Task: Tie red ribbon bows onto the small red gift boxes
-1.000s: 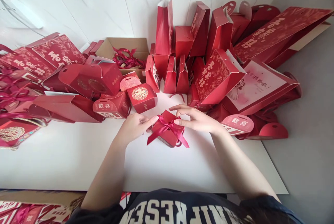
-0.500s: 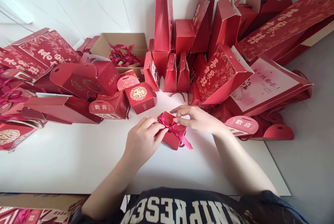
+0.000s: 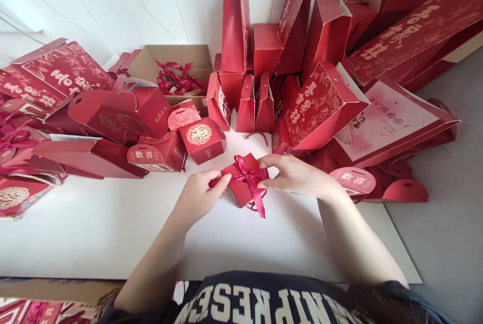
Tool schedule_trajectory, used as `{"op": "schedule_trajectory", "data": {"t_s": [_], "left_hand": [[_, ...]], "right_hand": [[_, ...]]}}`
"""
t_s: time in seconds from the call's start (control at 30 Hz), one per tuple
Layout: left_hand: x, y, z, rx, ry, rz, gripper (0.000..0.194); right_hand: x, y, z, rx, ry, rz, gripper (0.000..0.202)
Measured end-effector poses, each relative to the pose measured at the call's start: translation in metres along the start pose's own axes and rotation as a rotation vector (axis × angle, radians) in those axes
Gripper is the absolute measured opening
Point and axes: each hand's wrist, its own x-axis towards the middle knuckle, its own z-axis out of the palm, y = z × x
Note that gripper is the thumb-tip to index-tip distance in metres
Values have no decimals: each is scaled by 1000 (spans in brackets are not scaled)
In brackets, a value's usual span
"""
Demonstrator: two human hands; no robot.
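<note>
A small red gift box (image 3: 240, 194) is between my hands above the white table, a little tilted. A shiny crimson ribbon (image 3: 257, 198) is tied in a bow on its top, with one tail hanging toward me. My left hand (image 3: 202, 190) grips the box's left side, thumb on the top edge by the ribbon. On the opposite side my right hand (image 3: 289, 175) has thumb and fingers closed round the box edge and ribbon. The fingertips under the box are hidden. A bit of dark red cord shows below its right side.
Behind stands a cardboard carton (image 3: 188, 57) with loose crimson ribbons. Red gift boxes (image 3: 204, 140) crowd the left, and tall red paper bags (image 3: 236, 27) line the wall and right. A red cord loop (image 3: 256, 135) lies on the white table (image 3: 124, 228). Another carton is at lower left.
My fingers have left the bow's knot and moved out to the box's two sides. The box has turned slightly and shifted away from me, and the ribbon tail now hangs straighter down.
</note>
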Motion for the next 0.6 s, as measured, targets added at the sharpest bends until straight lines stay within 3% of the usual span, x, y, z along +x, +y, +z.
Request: {"op": "schedule_trajectory", "data": {"t_s": [0.13, 0.3, 0.4, 0.5, 0.6], "left_hand": [[0, 3, -2, -32, 119, 104, 27], [-1, 1, -7, 1, 13, 300, 33], [1, -3, -6, 77, 63, 401, 22], [2, -4, -3, 67, 150, 379, 21], [2, -3, -1, -38, 62, 255, 27]], "right_hand": [[3, 1, 4, -56, 84, -12, 19], [6, 4, 7, -132, 148, -4, 28], [6, 5, 7, -130, 147, 1, 28], [6, 6, 6, -118, 139, 3, 30], [6, 7, 5, -105, 137, -1, 31]]}}
